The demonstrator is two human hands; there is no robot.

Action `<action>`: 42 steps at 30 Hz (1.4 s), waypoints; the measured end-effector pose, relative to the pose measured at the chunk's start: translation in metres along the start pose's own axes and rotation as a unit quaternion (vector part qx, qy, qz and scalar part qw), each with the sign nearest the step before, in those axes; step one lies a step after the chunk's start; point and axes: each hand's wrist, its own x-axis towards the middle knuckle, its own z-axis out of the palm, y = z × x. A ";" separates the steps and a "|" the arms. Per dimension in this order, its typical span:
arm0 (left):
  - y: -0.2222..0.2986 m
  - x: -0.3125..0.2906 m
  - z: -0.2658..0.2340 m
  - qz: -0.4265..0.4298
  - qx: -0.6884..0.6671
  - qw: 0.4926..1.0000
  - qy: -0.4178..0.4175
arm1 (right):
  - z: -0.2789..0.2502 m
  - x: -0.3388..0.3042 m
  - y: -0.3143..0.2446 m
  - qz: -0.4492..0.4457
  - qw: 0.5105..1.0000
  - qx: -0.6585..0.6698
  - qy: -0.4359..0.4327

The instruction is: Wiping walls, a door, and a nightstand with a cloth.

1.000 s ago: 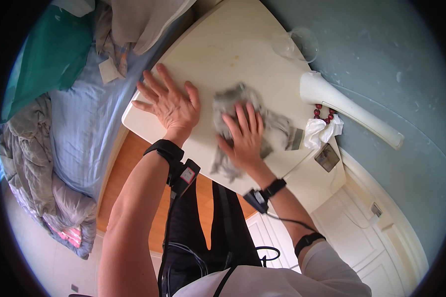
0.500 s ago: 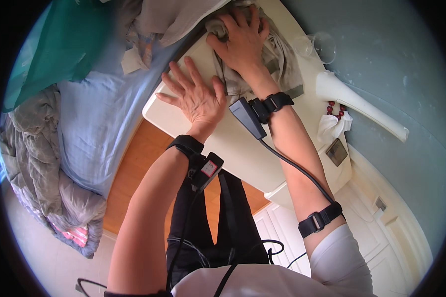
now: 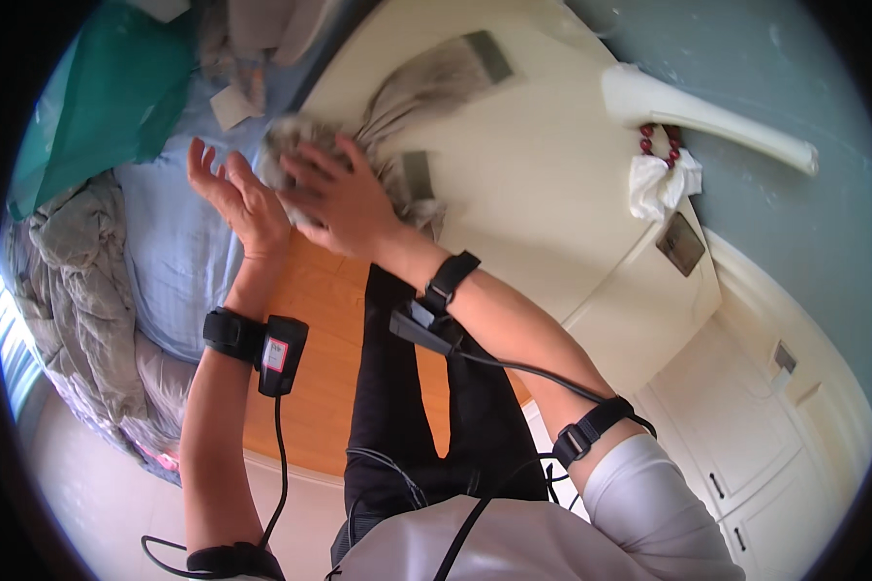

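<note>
Head view, clock read from its centre. I've got the right hand [image 3: 344, 198] at 10 to 11, back of the hand up, fingers spread over the bunched end of a soft grey-beige cloth with darker banded ends [image 3: 412, 92]. Hand and cloth are blurred there; can't tell whether the fingers clamp it or only press.

Cloth sits around 11, at the near-left corner of a cream, smooth-topped table [image 3: 543, 184]. One banded end stretches over the tabletop toward 12; a second band lies just beside the right wrist. Can't tell if the bunched part overhangs the edge.

Left hand [image 3: 250, 208] at 10: open, fingers loosely curled, palm turned up toward the cloth, nothing seen in it. It's just beside the bunch; can't tell if it touches cloth or right hand. Black strapped sensor boxes on both wrists.

On the table at 2: white tapered plastic piece with a long handle [image 3: 712, 121], a loop of round dark-red beads [image 3: 646, 145] against it, crumpled white tissue [image 3: 651, 189] just below. Dark flat rectangular device [image 3: 680, 245] near 3, well apart from both hands.

Pale-blue bed sheet [image 3: 170, 271] at 9, rumpled grey quilt [image 3: 87, 281] beyond it, green sheer fabric [image 3: 116, 97] at 10. Orange-brown wood floor [image 3: 305, 358] at 8, white cabinet doors [image 3: 736, 445] at 4.
</note>
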 end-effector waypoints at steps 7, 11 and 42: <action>0.045 -0.041 0.107 0.221 0.030 0.968 -0.116 | -0.043 -0.149 -0.010 -0.011 0.994 0.020 -0.105; 0.049 -0.074 0.156 0.191 0.208 0.943 -0.174 | -0.102 -0.255 0.009 0.059 0.988 -0.033 -0.138; 0.037 -0.075 0.169 0.317 0.371 0.862 -0.132 | -0.091 -0.318 -0.024 0.325 0.941 -0.094 -0.026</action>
